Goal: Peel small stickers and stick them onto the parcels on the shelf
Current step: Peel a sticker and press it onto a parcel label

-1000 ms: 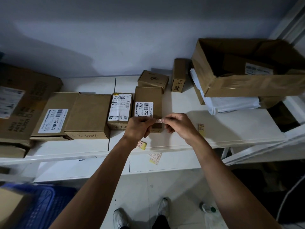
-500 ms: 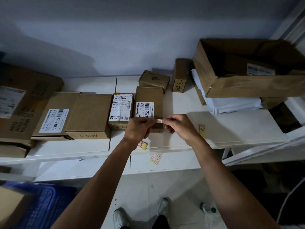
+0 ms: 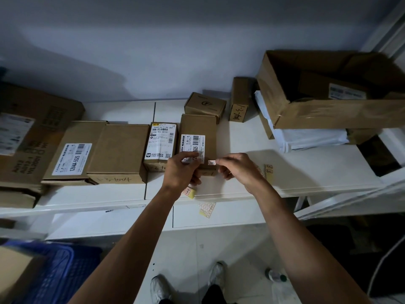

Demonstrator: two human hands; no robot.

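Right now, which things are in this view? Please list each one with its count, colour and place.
small sticker: one, white with a reddish edge, between the hands
closed parcels: at least seven, brown cardboard, on the shelf, which is white
open carton: one, brown, at the right on top of white bags
strips: two, yellow, on the shelf near the hands
sticker sheet: one, yellowish, below the shelf edge
crate: one, blue, lower left
bottle: one, clear, on the floor
shoes: two, pale, on the floor
left hand: one, fingers curled beside the sticker
right hand: one, pinches the sticker
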